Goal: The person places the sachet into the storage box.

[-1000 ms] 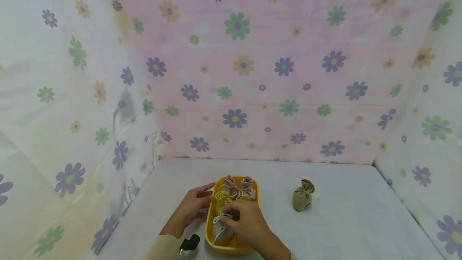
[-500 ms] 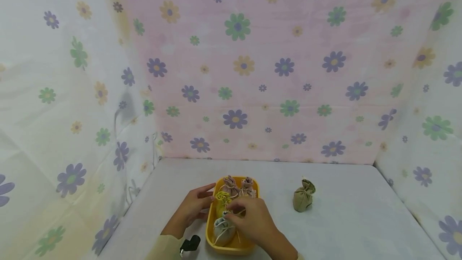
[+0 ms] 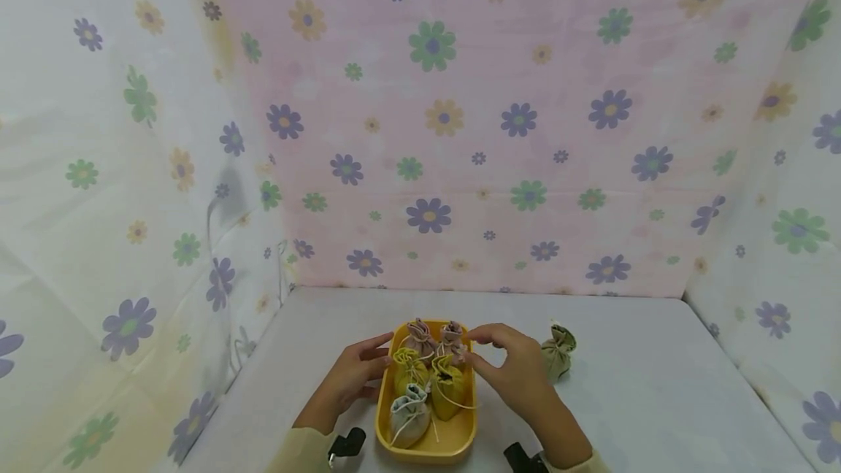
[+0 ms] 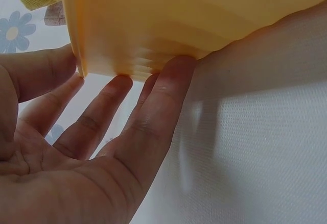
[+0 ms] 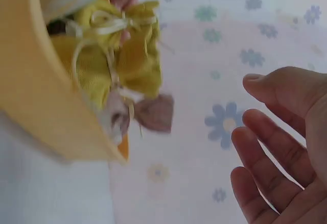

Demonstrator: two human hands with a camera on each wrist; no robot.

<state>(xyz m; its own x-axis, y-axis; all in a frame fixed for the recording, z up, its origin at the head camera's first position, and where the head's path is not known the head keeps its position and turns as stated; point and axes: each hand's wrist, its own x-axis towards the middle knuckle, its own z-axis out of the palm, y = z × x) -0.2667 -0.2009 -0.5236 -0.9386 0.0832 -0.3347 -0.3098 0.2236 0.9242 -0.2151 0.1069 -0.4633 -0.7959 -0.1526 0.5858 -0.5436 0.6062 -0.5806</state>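
A yellow plastic bin (image 3: 427, 455) stands on the table with several small drawstring pouches in it. Two dusty-pink pouches (image 3: 419, 341) sit at its far end, two mustard-yellow pouches (image 3: 448, 393) in the middle, and a pale grey-green pouch (image 3: 409, 420) near the front left. The left hand (image 3: 355, 374) touches the bin's left side, its fingertips against the outer wall (image 4: 153, 25) with fingers only slightly bent. Off the bin's right rim, the right hand (image 3: 515, 371) has its thumb and fingers spread apart, and it holds nothing in the right wrist view.
An olive drawstring pouch (image 3: 558, 358) stands on the white table (image 3: 644, 385) to the right, partly behind the right hand. Black wrist-camera parts (image 3: 347, 442) show below the left hand. Flower-printed cloth (image 3: 427, 166) encloses the table at the back and sides.
The right hand has moved from over the pale pouch and bin's middle to beyond the right rim, uncovering the right mustard-yellow pouch. The left hand has stayed at the bin's side.
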